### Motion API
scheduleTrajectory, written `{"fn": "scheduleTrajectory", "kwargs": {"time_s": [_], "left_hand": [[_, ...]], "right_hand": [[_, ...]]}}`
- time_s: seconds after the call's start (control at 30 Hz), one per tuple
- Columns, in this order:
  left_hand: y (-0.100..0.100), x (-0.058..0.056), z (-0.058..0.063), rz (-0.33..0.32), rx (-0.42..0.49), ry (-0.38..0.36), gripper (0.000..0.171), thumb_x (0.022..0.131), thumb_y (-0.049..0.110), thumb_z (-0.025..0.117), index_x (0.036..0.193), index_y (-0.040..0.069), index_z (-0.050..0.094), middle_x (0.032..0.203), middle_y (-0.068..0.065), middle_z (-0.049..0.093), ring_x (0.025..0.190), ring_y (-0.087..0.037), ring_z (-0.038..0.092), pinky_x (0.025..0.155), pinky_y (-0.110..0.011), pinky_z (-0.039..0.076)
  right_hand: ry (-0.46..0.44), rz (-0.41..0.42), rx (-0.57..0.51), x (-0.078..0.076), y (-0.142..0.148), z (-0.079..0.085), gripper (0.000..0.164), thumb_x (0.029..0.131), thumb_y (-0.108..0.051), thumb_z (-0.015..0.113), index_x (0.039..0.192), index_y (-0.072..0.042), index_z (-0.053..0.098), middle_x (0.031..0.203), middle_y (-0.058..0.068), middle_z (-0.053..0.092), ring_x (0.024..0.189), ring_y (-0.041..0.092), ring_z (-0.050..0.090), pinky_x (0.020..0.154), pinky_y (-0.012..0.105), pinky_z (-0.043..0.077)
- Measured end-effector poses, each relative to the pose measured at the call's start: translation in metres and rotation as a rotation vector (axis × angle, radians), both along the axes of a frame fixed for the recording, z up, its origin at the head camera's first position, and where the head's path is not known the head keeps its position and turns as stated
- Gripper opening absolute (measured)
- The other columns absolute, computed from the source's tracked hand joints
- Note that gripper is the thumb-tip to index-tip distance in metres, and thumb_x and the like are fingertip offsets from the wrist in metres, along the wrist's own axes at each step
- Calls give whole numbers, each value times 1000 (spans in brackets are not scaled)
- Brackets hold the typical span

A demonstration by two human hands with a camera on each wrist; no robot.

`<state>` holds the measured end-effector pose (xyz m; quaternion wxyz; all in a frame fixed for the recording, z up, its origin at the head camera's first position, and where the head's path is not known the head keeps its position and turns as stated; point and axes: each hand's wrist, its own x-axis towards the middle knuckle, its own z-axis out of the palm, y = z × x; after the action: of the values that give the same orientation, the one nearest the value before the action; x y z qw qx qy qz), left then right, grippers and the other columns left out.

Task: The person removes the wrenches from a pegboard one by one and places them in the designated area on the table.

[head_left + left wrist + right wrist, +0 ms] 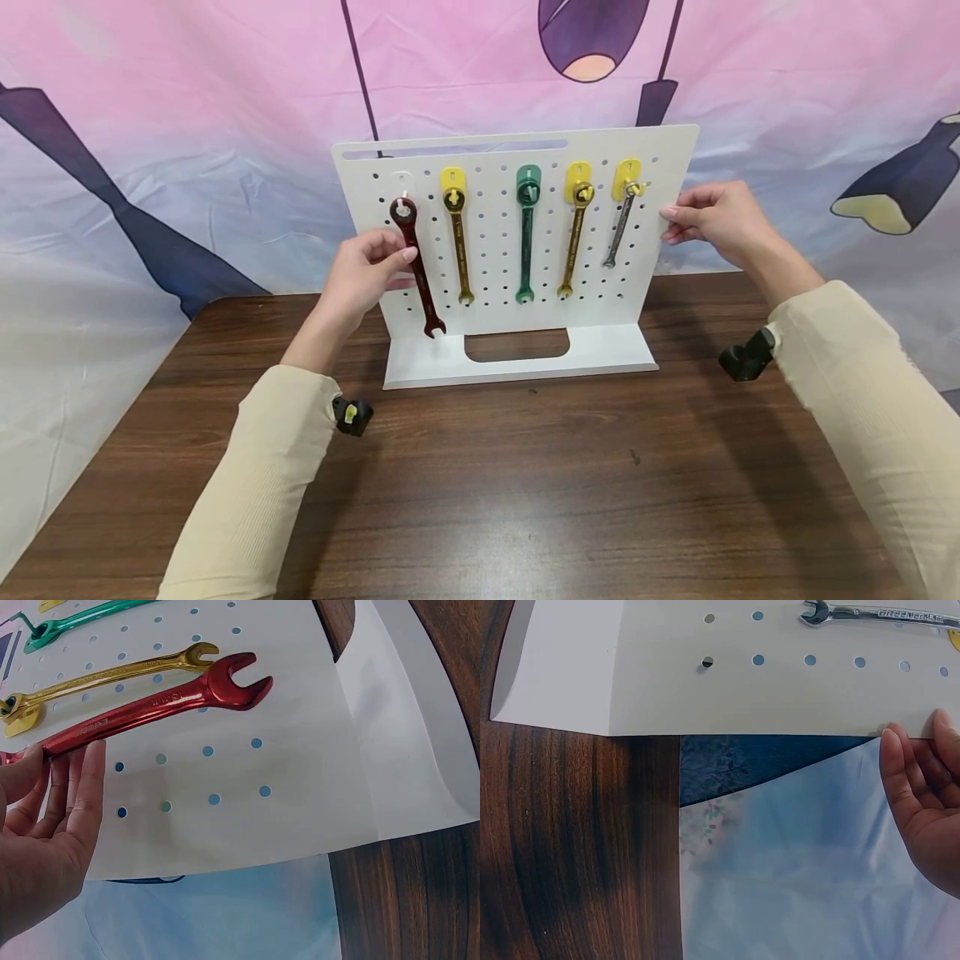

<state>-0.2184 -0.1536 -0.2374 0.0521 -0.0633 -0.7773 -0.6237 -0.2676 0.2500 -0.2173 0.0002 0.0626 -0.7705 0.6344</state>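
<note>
My left hand (367,271) pinches a red combination wrench (422,275) between thumb and fingers, near its ring end. That ring end is at the white hook (403,185) on the left of a white pegboard (498,250); the open-end jaw points down. In the left wrist view the red wrench (150,709) stands off the board's face. At the board's right edge, my right hand (716,218) pinches the rim between thumb and fingers. A small silver wrench (621,225) hangs closest to that hand, its open end also seen in the right wrist view.
Two gold wrenches (461,250) and a green wrench (527,242) hang from hooks in the board's middle. The board's bent foot (427,362), with a cut-out, stands on a dark wooden table (525,483). A painted cloth (247,125) hangs behind.
</note>
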Motion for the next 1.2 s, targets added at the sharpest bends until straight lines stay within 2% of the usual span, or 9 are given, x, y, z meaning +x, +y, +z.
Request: {"fn": "scheduleTrajectory", "kwargs": {"time_s": [0.43,0.6,0.83,1.2], "left_hand": [[1,8,2,-12,4,42,8,89,4,58,88,-3,56,81,-5,59,72,-15,60,67,-34,58],[-1,11,4,-25,16,53,8,89,5,58,88,-3,56,81,-4,60,73,-15,60,66,-33,58],[-2,17,8,-48,-33,66,12,91,7,56,92,-4,54,83,-2,59,75,-14,60,69,-33,58],[3,22,15,-66,-22,86,16,90,7,58,94,-8,54,81,-2,60,74,-14,60,66,-31,58]], "right_hand": [[9,11,-17,0,1,-1,10,83,-5,65,74,-3,67,70,6,65,58,17,63,61,29,57],[11,6,-5,0,0,0,10,83,-6,65,73,-3,67,69,6,65,59,17,63,62,30,58],[17,11,-21,-1,0,-2,12,84,-4,64,72,-3,67,68,6,65,58,16,63,59,27,57],[24,5,-5,1,0,-1,11,83,-4,64,73,-4,68,68,6,65,58,16,63,59,28,57]]}}
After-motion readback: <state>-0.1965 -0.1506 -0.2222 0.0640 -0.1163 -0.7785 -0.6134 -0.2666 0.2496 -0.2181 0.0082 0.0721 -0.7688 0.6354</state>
